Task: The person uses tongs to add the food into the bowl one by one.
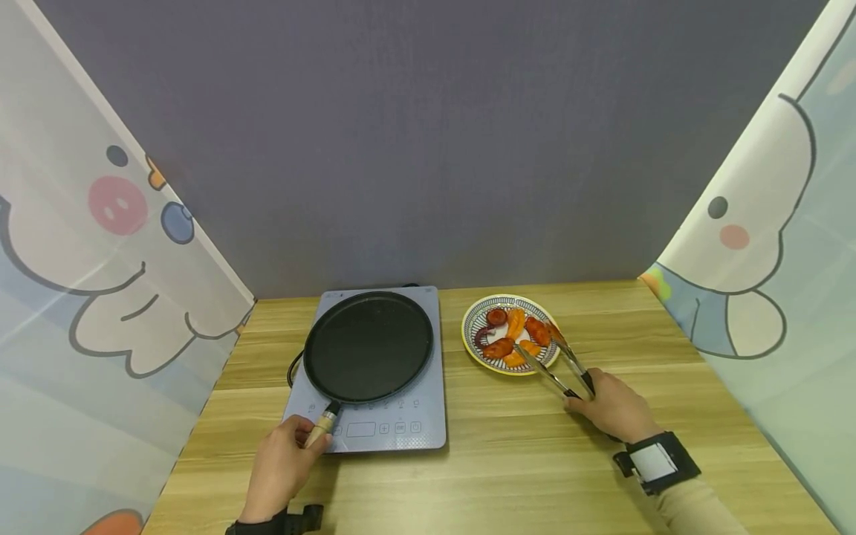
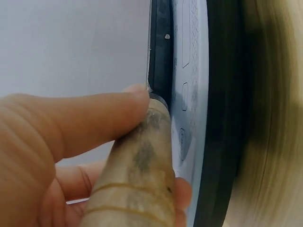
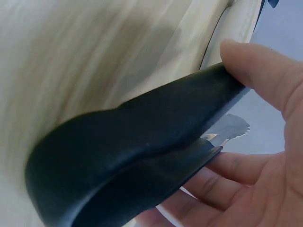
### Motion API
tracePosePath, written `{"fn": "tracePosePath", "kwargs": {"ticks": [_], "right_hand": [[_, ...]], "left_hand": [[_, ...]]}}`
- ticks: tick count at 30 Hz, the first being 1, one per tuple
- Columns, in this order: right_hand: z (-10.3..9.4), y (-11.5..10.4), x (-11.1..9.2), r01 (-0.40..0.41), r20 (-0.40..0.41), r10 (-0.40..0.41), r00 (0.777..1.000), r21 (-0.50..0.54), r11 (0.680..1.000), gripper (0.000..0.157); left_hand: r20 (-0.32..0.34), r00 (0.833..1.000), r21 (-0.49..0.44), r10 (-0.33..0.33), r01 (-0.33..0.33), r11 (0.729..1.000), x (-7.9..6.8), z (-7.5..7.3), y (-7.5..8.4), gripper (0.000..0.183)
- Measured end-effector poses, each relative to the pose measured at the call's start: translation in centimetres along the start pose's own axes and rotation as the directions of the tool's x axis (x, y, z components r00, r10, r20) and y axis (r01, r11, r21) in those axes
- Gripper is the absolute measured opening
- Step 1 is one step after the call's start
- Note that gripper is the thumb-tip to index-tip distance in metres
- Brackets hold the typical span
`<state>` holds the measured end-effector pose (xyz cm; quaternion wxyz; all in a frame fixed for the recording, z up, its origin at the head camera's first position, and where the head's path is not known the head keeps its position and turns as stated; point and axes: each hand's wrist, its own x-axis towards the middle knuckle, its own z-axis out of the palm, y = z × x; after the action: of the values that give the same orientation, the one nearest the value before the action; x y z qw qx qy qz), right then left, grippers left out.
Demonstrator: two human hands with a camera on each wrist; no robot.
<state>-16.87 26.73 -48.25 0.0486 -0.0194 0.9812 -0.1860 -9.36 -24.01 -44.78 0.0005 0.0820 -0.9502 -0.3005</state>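
Note:
My left hand (image 1: 284, 459) grips the wooden handle (image 2: 137, 175) of a flat black pan (image 1: 369, 347). The pan rests on a grey induction cooktop (image 1: 428, 416), and nothing lies in it. My right hand (image 1: 618, 405) holds metal tongs (image 1: 550, 374) by their black grips (image 3: 142, 127), thumb on one arm and fingers along the other. The tongs' arms are spread, their tips over a patterned plate (image 1: 473, 354) with a yellow rim. On the plate lie several food pieces: reddish-brown ones (image 1: 498, 348), orange ones (image 1: 516, 324) and a curled tentacle-like piece (image 1: 479, 338).
A wooden table (image 1: 495, 461) bears everything. A dark grey panel (image 1: 428, 148) stands behind it, with cartoon-printed walls at the left (image 1: 80, 312) and right (image 1: 756, 297). A black cable (image 1: 293, 369) shows at the cooktop's left side.

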Motion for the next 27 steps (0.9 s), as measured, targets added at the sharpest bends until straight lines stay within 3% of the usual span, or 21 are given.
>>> {"fn": "tracePosePath", "kwargs": {"ticks": [8,17,27], "right_hand": [[0.03,-0.09,-0.16,0.001,-0.016,-0.001,1.0,0.0,1.0,0.058],[0.5,0.33,0.06,0.005,-0.029,-0.005,1.0,0.009,1.0,0.059],[0.55,0.18,-0.19,0.011,-0.055,-0.008,0.998,0.044,0.999,0.065]], "left_hand": [[-0.065,0.998,-0.056,-0.002,-0.002,0.998,-0.34,0.4,-0.14,0.026],[-0.072,0.997,-0.133,-0.033,0.023,0.991,-0.71,0.51,-0.66,0.027],[-0.091,0.994,-0.152,-0.053,0.039,0.988,-0.99,0.55,-0.93,0.03]]}}
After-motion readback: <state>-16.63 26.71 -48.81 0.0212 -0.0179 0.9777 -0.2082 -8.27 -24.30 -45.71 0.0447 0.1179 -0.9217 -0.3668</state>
